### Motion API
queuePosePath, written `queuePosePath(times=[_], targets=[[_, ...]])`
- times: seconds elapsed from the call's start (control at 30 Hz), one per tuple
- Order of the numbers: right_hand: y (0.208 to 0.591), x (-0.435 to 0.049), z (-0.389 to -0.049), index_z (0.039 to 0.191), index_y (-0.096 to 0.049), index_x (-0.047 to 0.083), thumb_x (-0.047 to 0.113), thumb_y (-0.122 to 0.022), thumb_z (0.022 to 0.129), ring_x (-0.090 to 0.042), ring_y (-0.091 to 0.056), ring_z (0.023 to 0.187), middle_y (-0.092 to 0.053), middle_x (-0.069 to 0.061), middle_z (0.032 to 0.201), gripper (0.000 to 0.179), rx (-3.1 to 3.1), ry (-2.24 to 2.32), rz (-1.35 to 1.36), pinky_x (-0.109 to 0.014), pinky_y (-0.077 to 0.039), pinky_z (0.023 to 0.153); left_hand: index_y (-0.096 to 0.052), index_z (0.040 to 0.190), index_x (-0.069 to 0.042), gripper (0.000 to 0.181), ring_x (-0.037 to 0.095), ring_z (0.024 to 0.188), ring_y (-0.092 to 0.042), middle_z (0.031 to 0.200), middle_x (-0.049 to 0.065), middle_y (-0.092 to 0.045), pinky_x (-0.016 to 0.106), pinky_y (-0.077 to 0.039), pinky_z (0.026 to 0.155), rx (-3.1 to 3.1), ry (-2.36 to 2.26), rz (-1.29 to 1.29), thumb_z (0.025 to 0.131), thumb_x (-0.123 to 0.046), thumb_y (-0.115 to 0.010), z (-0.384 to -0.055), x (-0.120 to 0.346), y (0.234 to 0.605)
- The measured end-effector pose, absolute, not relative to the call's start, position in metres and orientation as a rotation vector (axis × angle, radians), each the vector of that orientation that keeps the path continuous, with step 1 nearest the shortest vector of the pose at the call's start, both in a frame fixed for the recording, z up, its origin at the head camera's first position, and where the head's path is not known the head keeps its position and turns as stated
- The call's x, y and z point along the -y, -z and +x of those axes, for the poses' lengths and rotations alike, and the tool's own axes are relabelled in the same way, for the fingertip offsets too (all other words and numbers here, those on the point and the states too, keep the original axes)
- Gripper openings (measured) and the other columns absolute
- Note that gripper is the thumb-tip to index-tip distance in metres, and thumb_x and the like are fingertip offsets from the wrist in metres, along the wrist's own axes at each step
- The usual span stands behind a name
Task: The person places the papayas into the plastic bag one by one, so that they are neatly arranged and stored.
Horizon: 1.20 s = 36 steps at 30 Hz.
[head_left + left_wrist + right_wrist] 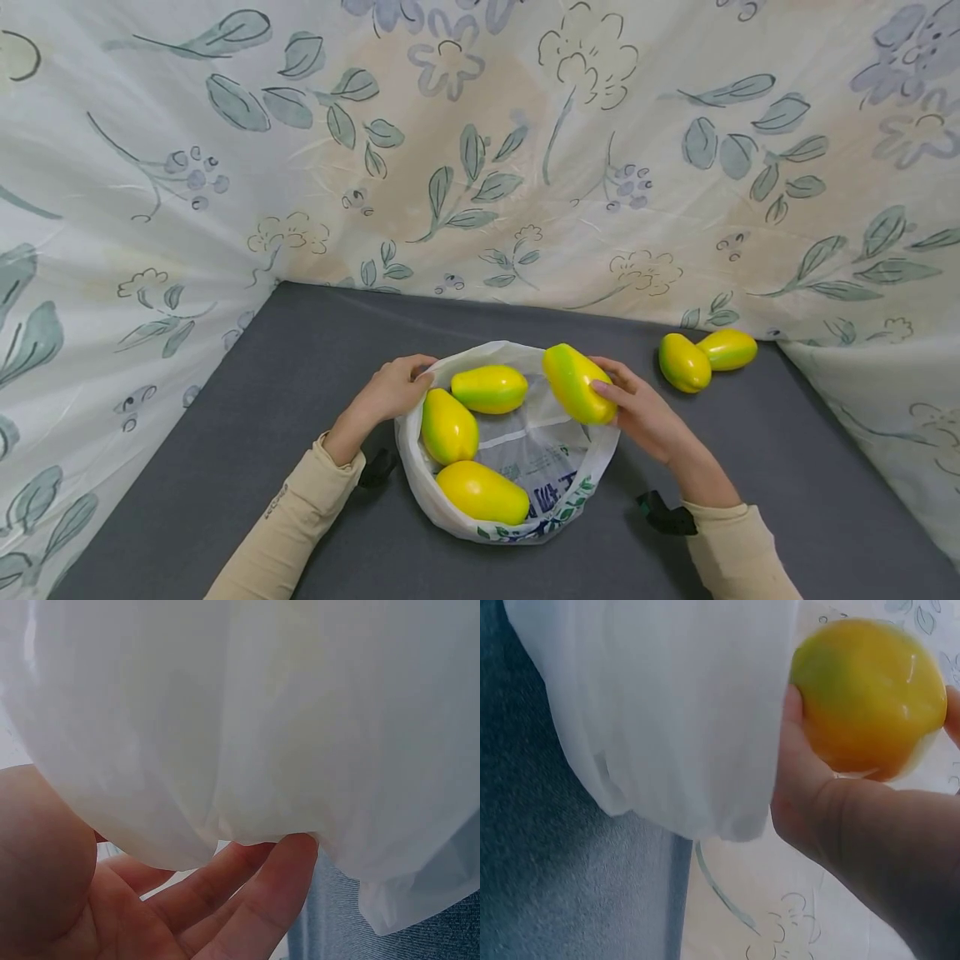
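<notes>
A white plastic bag (420, 500) stands with its mouth rolled wide, printed with blue lettering and green leaves. Three yellow papayas lie inside: one at the back (491, 389), one at the left (450, 429) and one at the front (483, 493). My left hand (393, 388) grips the bag's left rim; its curled fingers (277, 889) show against the plastic in the left wrist view. Over the bag's right rim, my right hand (647, 414) holds another papaya (576, 383), yellow with a green streak, thumb on its near side. In the right wrist view this papaya (870, 697) appears beside the bag.
Two more papayas, one nearer (684, 363) and one behind it (729, 349), lie together at the back right of the dark grey table (322, 350). A flower-patterned cloth (480, 167) hangs behind and along both sides.
</notes>
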State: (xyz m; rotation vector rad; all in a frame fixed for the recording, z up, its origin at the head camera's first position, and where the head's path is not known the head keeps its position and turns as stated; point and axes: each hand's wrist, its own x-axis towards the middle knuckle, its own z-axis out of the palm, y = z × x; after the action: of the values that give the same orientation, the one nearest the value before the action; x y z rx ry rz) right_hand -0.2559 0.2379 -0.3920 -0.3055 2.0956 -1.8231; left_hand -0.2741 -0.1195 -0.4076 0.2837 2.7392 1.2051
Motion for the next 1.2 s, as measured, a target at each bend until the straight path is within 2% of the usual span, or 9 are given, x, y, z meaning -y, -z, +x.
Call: queuePosePath(times=[0.83, 1.2], targets=[[0.410, -0.217, -0.251, 0.146, -0.021, 0.003, 0.022, -0.050, 0.100, -0.029, -0.047, 0.108, -0.033, -0.021, 0.136, 0.057, -1.935, 1.744, -0.387, -0.037, -0.044, 0.091, -0.054, 0.134, -0.006, 0.038, 0.022, 0.082, -0.061, 0.109, 0.015, -0.061, 0.034, -0.053, 0.063, -2.741, -1.212, 0.286, 0.099, -0.019, -0.052, -0.272, 0.118, 0.405], [0.418, -0.210, -0.251, 0.147, -0.021, 0.005, 0.022, -0.051, 0.099, -0.029, -0.048, 0.108, -0.031, -0.022, 0.141, 0.059, -1.951, 1.725, -0.380, -0.038, -0.044, 0.091, -0.053, 0.135, -0.006, 0.038, 0.026, 0.092, -0.061, 0.116, 0.017, -0.061, 0.036, -0.053, 0.070, -2.750, -1.179, 0.294, 0.099, -0.019, -0.051, -0.272, 0.119, 0.405]])
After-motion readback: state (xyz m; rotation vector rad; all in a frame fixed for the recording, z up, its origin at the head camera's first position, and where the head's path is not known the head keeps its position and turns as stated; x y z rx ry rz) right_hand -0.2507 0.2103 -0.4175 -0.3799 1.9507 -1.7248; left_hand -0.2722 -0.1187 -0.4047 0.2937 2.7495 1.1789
